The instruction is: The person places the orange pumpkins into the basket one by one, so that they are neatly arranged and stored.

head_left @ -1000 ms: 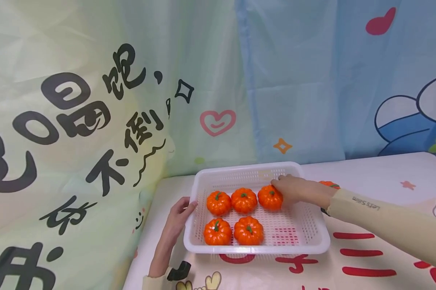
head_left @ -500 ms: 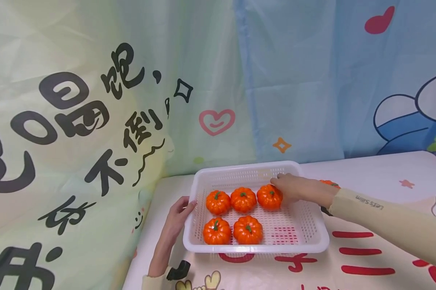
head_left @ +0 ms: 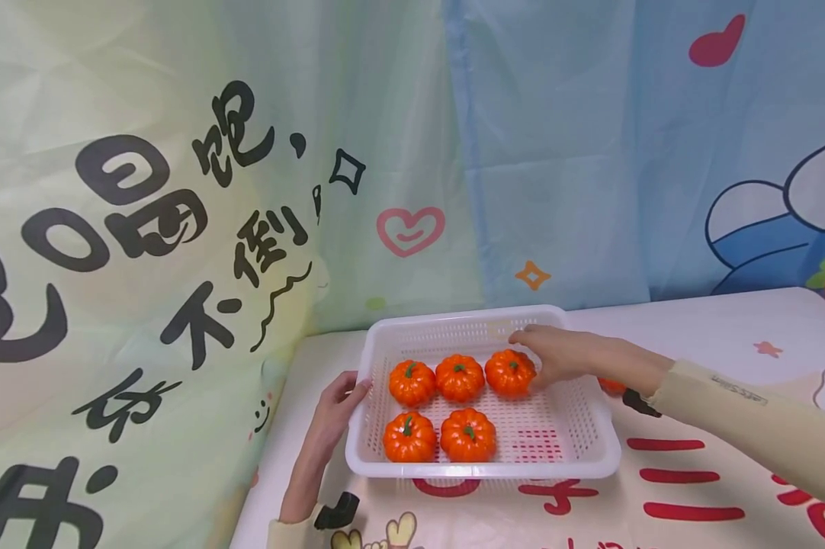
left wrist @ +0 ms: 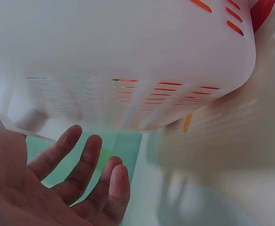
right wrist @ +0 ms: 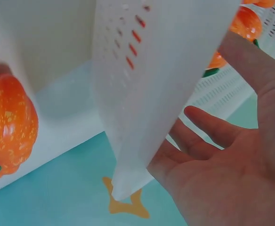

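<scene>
A white plastic basket (head_left: pixel 488 470) with perforated walls holds several shiny orange toy pumpkins with green stems. My left hand (head_left: pixel 335 412) is at its left rim, thumb touching the rim. In the left wrist view the fingers (left wrist: pixel 83 165) of that hand extend loosely beside the outer wall. My right hand (head_left: pixel 556 354) reaches over the right side into the basket, beside the back-row right pumpkin (head_left: pixel 508 372). Its fingers are spread and relaxed in the right wrist view. Whether the thumb touches that pumpkin cannot be told.
Another pumpkin (right wrist: pixel 8 125) lies outside the basket on its right, mostly hidden by my right forearm in the head view. A printed cloth (head_left: pixel 687 476) covers the table. Printed curtains (head_left: pixel 556 152) hang behind and to the left.
My right hand loosens around the back-row right pumpkin, and its wrist shifts a little to the right. The pumpkins stay in place. My left hand has not visibly moved on the rim.
</scene>
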A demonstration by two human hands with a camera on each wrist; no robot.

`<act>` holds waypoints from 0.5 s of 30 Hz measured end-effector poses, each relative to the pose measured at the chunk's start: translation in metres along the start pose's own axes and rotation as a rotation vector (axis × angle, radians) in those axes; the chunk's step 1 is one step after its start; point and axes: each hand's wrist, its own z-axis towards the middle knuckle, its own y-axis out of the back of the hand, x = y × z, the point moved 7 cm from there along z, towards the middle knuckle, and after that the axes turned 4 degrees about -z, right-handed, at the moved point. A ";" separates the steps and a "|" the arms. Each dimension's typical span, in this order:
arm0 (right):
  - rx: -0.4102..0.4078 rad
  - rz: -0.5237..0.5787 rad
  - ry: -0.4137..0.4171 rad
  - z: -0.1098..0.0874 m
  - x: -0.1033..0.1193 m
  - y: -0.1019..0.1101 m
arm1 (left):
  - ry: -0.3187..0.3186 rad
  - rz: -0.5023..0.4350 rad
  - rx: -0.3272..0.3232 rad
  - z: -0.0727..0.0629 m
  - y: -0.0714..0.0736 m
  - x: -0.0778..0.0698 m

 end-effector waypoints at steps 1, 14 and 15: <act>-0.007 0.005 0.008 -0.001 0.001 0.001 | 0.000 0.001 0.000 0.000 0.000 0.000; -0.113 0.200 0.036 -0.028 0.000 0.011 | 0.011 -0.004 0.007 0.001 0.000 0.001; -0.116 0.217 0.028 -0.029 -0.001 0.012 | 0.010 -0.004 0.006 0.000 0.000 0.001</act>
